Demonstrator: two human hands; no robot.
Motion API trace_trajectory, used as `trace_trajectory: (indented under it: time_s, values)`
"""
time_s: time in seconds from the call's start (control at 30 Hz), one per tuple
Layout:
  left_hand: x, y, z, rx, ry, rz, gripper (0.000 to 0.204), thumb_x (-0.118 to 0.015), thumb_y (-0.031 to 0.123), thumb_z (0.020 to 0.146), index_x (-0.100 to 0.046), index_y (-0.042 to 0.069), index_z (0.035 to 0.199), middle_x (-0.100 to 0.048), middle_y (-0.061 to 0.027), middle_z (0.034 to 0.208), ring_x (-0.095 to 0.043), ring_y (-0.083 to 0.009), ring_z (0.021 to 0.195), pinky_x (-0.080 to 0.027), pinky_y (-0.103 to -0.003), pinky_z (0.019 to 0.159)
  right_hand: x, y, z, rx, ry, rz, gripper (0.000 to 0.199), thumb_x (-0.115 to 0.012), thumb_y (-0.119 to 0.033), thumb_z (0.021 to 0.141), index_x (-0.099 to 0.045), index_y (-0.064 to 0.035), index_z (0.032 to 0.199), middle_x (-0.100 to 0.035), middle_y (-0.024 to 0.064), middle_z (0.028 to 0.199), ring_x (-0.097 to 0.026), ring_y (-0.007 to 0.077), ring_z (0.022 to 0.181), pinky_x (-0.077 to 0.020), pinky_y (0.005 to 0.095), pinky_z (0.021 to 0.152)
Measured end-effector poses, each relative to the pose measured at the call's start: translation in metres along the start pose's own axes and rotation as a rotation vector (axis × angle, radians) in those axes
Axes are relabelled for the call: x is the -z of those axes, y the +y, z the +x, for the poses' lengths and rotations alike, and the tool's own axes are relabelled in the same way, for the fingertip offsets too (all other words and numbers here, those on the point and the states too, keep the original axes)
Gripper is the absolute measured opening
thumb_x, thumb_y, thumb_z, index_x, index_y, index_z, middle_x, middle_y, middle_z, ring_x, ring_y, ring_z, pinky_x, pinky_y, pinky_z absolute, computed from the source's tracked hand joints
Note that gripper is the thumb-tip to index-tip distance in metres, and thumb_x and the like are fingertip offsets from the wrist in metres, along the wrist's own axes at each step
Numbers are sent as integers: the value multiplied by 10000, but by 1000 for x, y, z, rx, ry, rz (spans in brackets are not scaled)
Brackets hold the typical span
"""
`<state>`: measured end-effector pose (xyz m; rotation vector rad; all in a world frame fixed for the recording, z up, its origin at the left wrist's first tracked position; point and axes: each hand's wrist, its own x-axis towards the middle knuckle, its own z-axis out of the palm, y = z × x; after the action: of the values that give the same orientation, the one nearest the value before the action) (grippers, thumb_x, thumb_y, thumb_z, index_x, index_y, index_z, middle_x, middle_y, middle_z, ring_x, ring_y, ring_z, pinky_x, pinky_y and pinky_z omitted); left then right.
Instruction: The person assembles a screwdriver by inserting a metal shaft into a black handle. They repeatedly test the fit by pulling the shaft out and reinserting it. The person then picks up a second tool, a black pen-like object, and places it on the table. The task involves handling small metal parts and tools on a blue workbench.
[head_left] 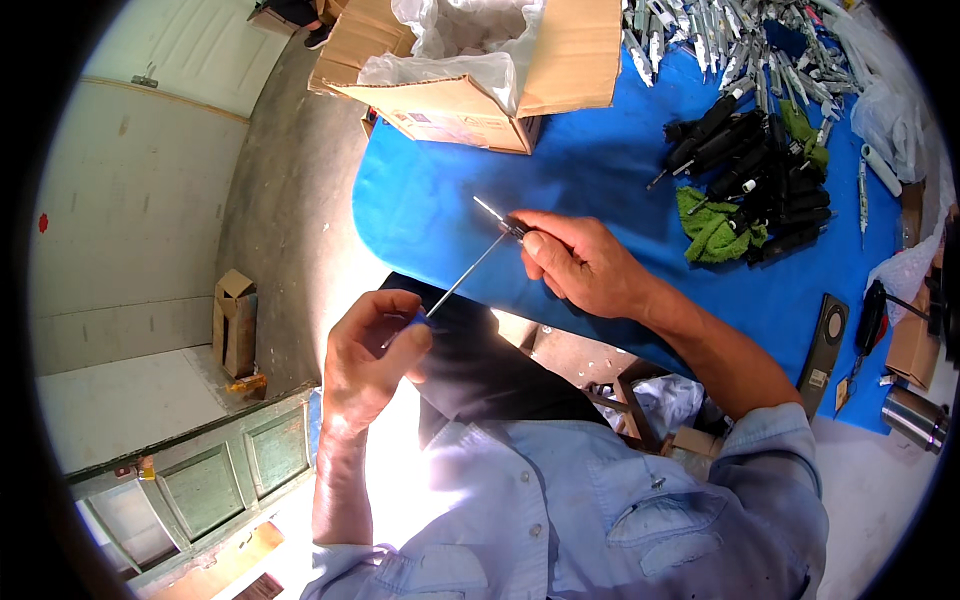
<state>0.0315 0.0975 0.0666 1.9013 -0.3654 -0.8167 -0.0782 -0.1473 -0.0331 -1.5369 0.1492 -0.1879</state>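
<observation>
My left hand point(375, 345), in front of my lap, has its fingers closed round a thin metal rod point(465, 275) at a small blue piece point(421, 318). The rod slants up and to the right, and its far end meets a small black part point(514, 228). Over the table's near edge, my right hand point(585, 262) pinches that black part between thumb and fingers. A thin metal pin point(488, 207) sticks out of the part to the upper left. Whether the rod sits inside the part or only touches it, I cannot tell.
The blue-covered table point(440, 220) bears an open cardboard box point(450, 110) with plastic lining. To the right lie several black handled tools point(735, 140), a green cloth point(715, 225) and many slim silver-grey pieces point(735, 35). A steel cylinder point(915, 418) stands at the right edge.
</observation>
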Motion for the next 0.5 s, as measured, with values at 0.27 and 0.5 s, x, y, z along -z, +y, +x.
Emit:
trace_trajectory:
  time_s: [0.27,0.5]
  values:
    - [0,-11,-4,-451,56,513,281,-708,-45,891,-629,-41,1161,-664,-69,946,-648,-111,847,-535,-236,741,2,5,-1,-7,-44,0,413,-474,-218,1105,-540,55,1407,-631,43,825,-539,78,599,-465,250,549]
    - [7,-1,-2,85,-66,-88,280,-604,129,1034,-628,-73,1226,-715,-128,891,-686,-163,661,-581,-272,607,2,6,-1,43,-59,-47,409,-474,-208,1101,-540,56,1406,-638,40,826,-540,79,596,-466,253,547]
